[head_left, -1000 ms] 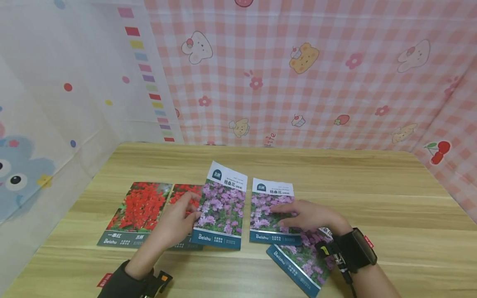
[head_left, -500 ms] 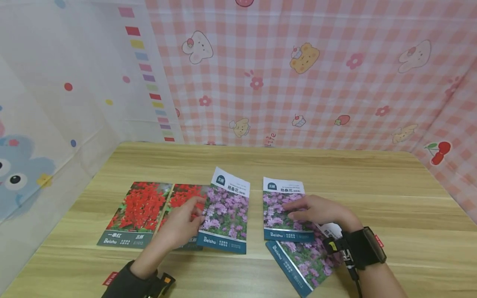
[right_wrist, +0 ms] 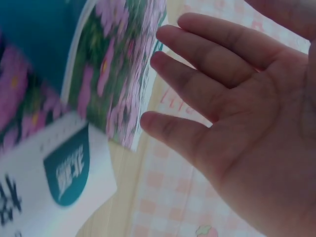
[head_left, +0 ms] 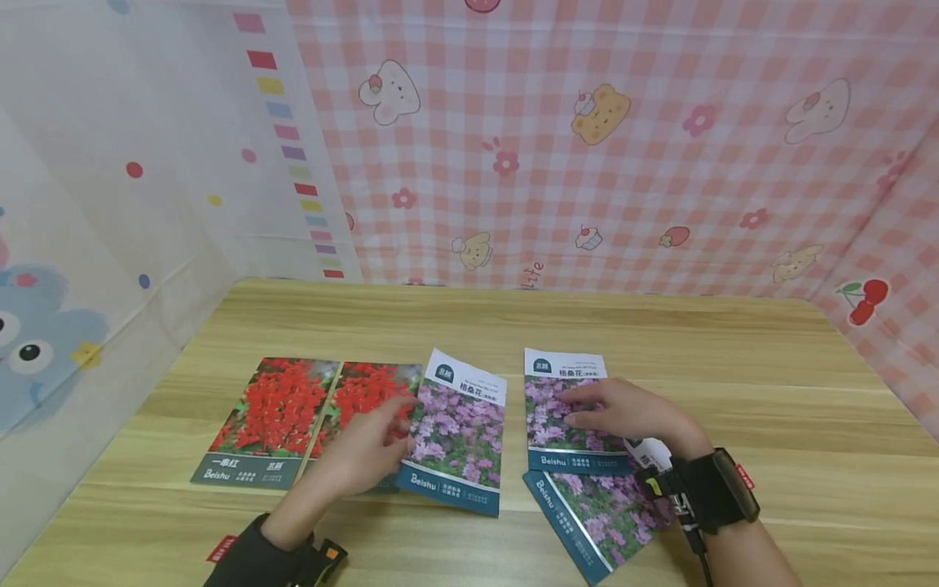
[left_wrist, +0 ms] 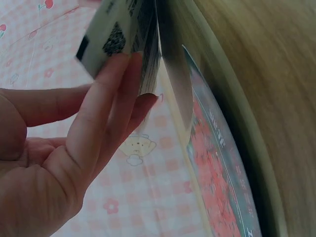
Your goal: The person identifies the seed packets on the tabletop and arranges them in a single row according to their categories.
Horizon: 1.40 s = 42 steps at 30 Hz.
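My left hand (head_left: 367, 444) pinches the left edge of a purple-flower seed packet (head_left: 460, 440), which stands slightly tilted, its lower edge toward me. In the left wrist view the packet's pale back (left_wrist: 106, 47) shows a printed code, with fingers against it. Over on the right, my right hand (head_left: 623, 416) lies with fairly straight fingers across a second purple-flower packet (head_left: 544, 408); its fingertips are right at the packet face in the right wrist view. That packet overlaps a third purple-flower packet (head_left: 605, 518), turned askew and partly hidden beneath the wrist.
Two red-flower seed packets lie side by side on the left: the outer one (head_left: 275, 408) fully visible, the inner one (head_left: 370, 387) partly covered by my left hand. They rest on a wood-grain table (head_left: 455, 318). Behind it hangs a pink checked cloth (head_left: 543, 204).
My left hand has moved its packet right and toward me, uncovering more of the inner red packet. The right hand has slid its packet rightward; the askew packet's lower corner has shifted slightly left.
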Each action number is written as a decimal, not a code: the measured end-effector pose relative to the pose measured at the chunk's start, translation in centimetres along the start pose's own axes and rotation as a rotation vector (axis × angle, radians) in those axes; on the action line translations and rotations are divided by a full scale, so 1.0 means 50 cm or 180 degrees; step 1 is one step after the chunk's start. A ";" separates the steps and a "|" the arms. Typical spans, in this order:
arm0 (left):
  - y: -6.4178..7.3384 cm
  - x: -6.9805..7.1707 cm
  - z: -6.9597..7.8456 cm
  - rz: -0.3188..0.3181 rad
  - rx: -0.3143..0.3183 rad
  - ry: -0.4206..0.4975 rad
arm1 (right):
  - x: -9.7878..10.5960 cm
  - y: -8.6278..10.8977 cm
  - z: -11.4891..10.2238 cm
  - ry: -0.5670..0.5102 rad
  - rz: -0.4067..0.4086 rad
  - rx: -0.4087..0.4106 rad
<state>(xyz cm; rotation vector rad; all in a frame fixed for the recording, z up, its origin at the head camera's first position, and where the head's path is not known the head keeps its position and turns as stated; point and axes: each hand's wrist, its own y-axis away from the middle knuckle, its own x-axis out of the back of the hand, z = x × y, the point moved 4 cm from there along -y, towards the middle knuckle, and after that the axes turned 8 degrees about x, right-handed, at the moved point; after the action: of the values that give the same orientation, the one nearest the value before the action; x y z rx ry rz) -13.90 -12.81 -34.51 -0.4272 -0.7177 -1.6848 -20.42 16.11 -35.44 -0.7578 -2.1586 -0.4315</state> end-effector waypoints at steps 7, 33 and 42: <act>0.006 -0.007 0.005 -0.0193 -0.0227 -0.0224 | -0.031 -0.028 -0.052 0.0299 -0.0036 0.0291; 0.014 -0.005 0.009 -0.0169 -0.0229 -0.0648 | -0.115 -0.060 -0.143 0.0320 -0.0715 0.0535; 0.018 -0.024 0.009 -0.0856 -0.0738 -0.0989 | -0.117 -0.059 -0.142 0.0320 -0.0709 0.0483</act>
<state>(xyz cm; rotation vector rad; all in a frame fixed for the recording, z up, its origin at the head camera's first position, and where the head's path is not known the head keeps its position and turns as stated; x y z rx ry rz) -12.77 -11.73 -34.72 -0.7976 -0.8361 -1.9890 -15.28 7.95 -35.68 -0.4048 -2.1602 -0.4051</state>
